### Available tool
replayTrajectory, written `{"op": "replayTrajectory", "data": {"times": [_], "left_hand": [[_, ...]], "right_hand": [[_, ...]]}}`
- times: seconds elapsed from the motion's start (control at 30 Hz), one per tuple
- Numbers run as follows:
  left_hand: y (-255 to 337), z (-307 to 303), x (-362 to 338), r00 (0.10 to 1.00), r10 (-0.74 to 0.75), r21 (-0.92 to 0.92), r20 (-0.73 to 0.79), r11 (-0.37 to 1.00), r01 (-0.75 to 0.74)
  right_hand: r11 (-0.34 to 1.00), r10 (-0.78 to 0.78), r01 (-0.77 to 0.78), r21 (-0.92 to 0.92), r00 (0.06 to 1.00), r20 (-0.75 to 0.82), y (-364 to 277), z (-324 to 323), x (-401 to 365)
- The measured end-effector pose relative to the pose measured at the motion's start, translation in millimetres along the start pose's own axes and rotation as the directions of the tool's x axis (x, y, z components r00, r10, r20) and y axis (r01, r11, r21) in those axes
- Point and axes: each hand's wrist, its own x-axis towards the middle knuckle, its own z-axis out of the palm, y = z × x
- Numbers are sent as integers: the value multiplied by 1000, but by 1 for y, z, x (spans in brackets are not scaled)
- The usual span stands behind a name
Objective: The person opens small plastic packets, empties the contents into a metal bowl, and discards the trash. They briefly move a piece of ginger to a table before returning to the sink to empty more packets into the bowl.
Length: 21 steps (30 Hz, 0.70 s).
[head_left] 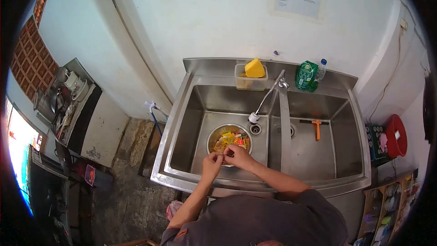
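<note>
A round metal bowl [210, 137] stands in the left basin of the steel sink, with small colourful pieces [231, 139] in yellow, orange, white and red inside it. Over the bowl's near edge, my left hand [212, 164] and my right hand [239, 156] meet at the fingertips. Both are closed in a pinch. Whatever lies between the fingers is too small to make out. My right hand covers part of the bowl and its contents.
A faucet [268, 93] with a white spray head hangs over the divider side. On the back ledge stand a plastic tub [251, 83] with a yellow sponge [255, 68], a green pouch [306, 75] and a clear bottle [321, 69]. An orange squeegee [317, 129] lies in the right basin.
</note>
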Motion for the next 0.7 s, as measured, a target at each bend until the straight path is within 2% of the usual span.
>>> {"op": "replayTrajectory", "data": {"times": [0.07, 0.13, 0.17, 0.27, 0.33, 0.47, 0.53, 0.63, 0.7], "left_hand": [[2, 1, -1, 1000, -2, 15, -19, 1000, 2], [9, 1, -3, 999, 1, 32, -37, 999, 0], [22, -1, -6, 1000, -11, 24, -25, 1000, 12], [25, -1, -7, 1000, -8, 22, -29, 1000, 8], [18, -1, -5, 999, 9, 27, -42, 1000, -7], [10, -6, -4, 998, 63, 138, -14, 989, -61], [10, -5, -6, 996, 92, 158, -21, 983, -88], [12, 0, -8, 993, 111, 97, -43, 990, -106], [18, 2, -11, 999, 31, -83, -25, 996, -33]], "right_hand": [[1000, 4, -3, -18, 1000, 3, 0, 1, 0], [992, 85, -83, 99, 996, -10, -1, 4, -2], [992, 83, -81, 99, 997, -12, -2, 3, -2], [999, 28, -29, 35, 999, 25, -3, 1, -3], [996, -79, 80, -32, 996, 28, 2, 3, -3], [992, -122, 122, -17, 992, 33, -9, 1, -11], [984, -143, 143, -103, 990, 9, -17, 2, -15], [978, -128, 120, -171, 991, -38, -15, 1, -13], [980, -119, 106, -169, 991, -67, -14, 2, -13]]}}
